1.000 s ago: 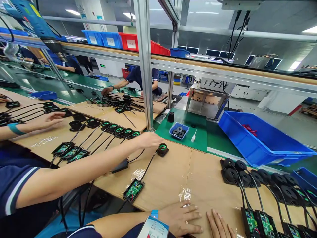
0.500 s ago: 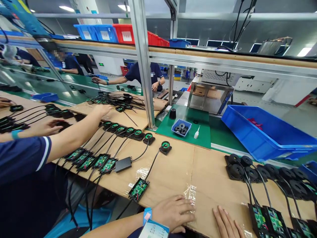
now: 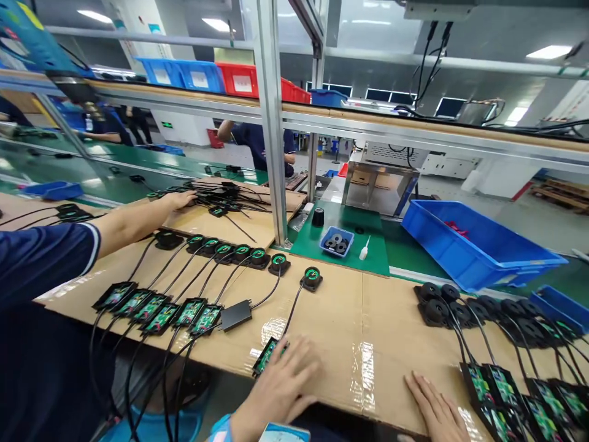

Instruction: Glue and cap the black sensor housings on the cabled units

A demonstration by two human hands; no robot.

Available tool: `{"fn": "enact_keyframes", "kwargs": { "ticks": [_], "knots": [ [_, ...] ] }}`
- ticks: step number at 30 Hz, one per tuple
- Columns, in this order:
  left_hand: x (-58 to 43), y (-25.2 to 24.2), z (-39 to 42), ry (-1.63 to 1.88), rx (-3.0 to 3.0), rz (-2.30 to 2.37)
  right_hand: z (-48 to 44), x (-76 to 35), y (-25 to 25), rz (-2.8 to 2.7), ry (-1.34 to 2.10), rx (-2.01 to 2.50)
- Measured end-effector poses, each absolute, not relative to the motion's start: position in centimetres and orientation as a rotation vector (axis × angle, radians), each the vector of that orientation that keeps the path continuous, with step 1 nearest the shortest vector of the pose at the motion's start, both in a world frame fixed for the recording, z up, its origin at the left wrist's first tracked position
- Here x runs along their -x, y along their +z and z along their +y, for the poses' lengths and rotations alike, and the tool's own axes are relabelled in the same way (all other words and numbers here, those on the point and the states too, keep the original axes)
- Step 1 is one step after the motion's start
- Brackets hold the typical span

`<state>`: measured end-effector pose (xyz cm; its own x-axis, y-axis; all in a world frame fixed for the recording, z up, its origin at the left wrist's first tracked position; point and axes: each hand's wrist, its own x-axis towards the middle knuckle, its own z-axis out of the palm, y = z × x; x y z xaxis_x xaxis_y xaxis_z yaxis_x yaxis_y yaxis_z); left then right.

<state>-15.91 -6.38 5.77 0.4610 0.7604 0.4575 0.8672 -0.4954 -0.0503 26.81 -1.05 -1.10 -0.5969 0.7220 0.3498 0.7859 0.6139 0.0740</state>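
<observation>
My left hand, with a blue band at the wrist, reaches over a black housing with a green circuit board and hides part of it. Its fingers are stretched out and a little blurred; whether they touch the housing I cannot tell. A black cable leads from this housing up to a round black part with a green centre. Flat on the cardboard, my right hand rests with fingers extended, holding nothing, left of a group of housings with green boards.
A co-worker's arm reaches across from the left above a row of wired boards. A closed black box lies beside them. Behind stand a small blue tray, a white dropper bottle and a large blue bin.
My left hand has moved left from the bare cardboard onto the circuit board housing. My right hand stays flat. The co-worker's arm has shifted, and the camera view has turned slightly.
</observation>
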Motion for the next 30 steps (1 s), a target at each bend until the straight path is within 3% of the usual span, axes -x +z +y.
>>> {"fn": "enact_keyframes", "kwargs": {
  "ticks": [11, 22, 30],
  "knots": [
    [29.5, 4.5, -8.1, -0.562, 1.918, -1.956, -0.7, -16.0, 2.9, -2.143, 0.421, 1.457],
    [32.2, 6.2, -4.7, -0.556, 2.046, -2.019, 11.2, 2.6, 4.7, -2.069, 0.543, 1.356],
    [32.4, 7.2, -5.8, -0.779, 2.291, -2.197, 15.4, 7.9, 4.8, -1.994, 0.650, 1.280]
  ]
}}
